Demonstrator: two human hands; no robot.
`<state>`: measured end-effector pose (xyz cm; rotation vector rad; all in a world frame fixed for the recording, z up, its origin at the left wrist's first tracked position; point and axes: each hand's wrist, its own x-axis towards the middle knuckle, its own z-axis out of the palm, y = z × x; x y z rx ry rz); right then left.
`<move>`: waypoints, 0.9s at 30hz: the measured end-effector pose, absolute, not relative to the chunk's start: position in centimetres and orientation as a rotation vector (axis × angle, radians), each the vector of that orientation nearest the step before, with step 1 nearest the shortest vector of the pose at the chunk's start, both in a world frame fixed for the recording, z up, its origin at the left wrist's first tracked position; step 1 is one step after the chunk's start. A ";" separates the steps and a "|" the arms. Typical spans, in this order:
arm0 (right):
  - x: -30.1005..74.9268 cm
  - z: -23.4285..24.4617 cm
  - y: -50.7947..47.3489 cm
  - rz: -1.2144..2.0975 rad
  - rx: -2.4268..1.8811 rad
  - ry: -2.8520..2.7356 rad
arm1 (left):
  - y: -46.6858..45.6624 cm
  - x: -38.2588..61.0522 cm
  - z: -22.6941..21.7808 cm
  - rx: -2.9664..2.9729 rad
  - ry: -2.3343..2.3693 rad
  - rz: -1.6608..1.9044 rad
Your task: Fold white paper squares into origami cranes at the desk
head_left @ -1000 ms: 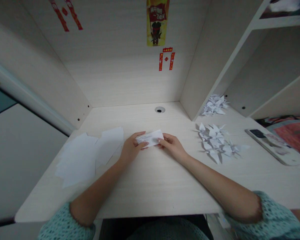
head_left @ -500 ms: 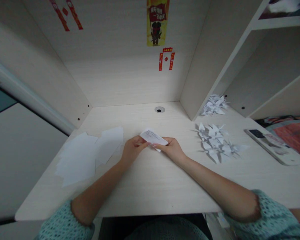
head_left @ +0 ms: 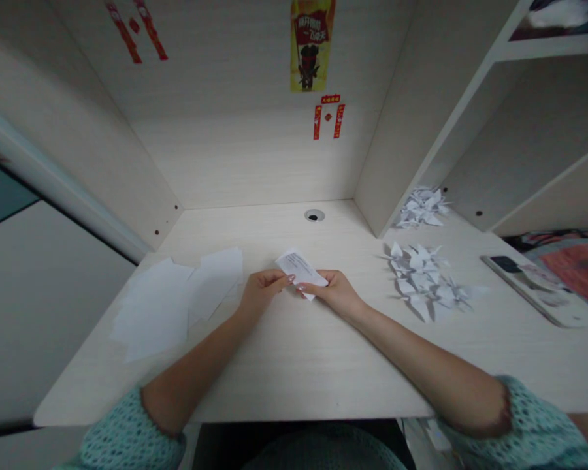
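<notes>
A small folded piece of white paper with printed lines on it is held just over the desk, between both hands. My left hand pinches its left edge with thumb and fingers. At the right side my right hand grips it, thumb on top and fingers behind. Part of the paper's underside is hidden by the fingers. Left of my hands, loose white paper sheets lie overlapping. On the right sits a cluster of folded paper cranes.
A second heap of folded paper lies beside the upright panel. Farther right are a phone and a red-and-grey cloth. A round cable hole is set in the desk near the back wall.
The folded paper is tilted slightly more, its lower corner showing more below the right thumb. My left fingers have shifted slightly on its edge. The view has moved a little.
</notes>
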<state>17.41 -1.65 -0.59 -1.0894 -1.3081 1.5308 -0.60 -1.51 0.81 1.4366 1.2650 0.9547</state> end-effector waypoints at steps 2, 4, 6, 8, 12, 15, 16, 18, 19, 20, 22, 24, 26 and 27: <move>17.4 -0.7 -1.6 1.527 -1.090 -1.318 | -1.5 -0.6 0.9 1.426 1.254 0.977; 17.5 -0.6 -1.6 1.524 -1.093 -1.330 | -1.4 -0.7 1.1 1.401 1.241 1.022; 17.5 -0.6 -1.7 1.517 -1.105 -1.347 | -1.2 -1.0 1.3 1.342 1.234 1.091; 17.5 -0.5 -1.7 1.509 -1.123 -1.360 | -1.0 -1.2 1.4 1.294 1.228 1.150; 17.5 -0.3 -1.6 1.522 -1.101 -1.343 | -1.0 -1.3 1.4 1.323 1.201 1.168; 17.5 -0.2 -1.6 1.527 -1.078 -1.330 | -1.0 -1.2 1.3 1.392 1.202 1.181; 17.5 -0.2 -1.7 1.529 -1.075 -1.332 | -1.0 -1.3 1.4 1.400 1.211 1.197; 17.6 -0.2 -1.7 1.532 -1.071 -1.338 | -0.7 -1.7 1.4 1.362 1.250 1.256; 17.6 -0.3 -1.7 1.533 -1.071 -1.338 | -0.5 -2.0 1.4 1.323 1.271 1.294; 17.7 -0.4 -1.7 1.531 -1.076 -1.333 | -0.2 -2.3 1.4 1.273 1.315 1.345; 17.7 -0.7 -1.6 1.524 -1.097 -1.317 | 0.3 -2.8 1.5 1.198 1.366 1.425; 17.8 -1.0 -1.5 1.511 -1.116 -1.303 | 0.4 -3.0 1.5 1.181 1.374 1.446; 17.8 -1.2 -1.5 1.493 -1.128 -1.293 | 0.1 -2.6 1.5 1.287 1.351 1.364; 17.7 -1.3 -1.5 1.486 -1.130 -1.287 | -0.2 -2.3 1.5 1.361 1.330 1.307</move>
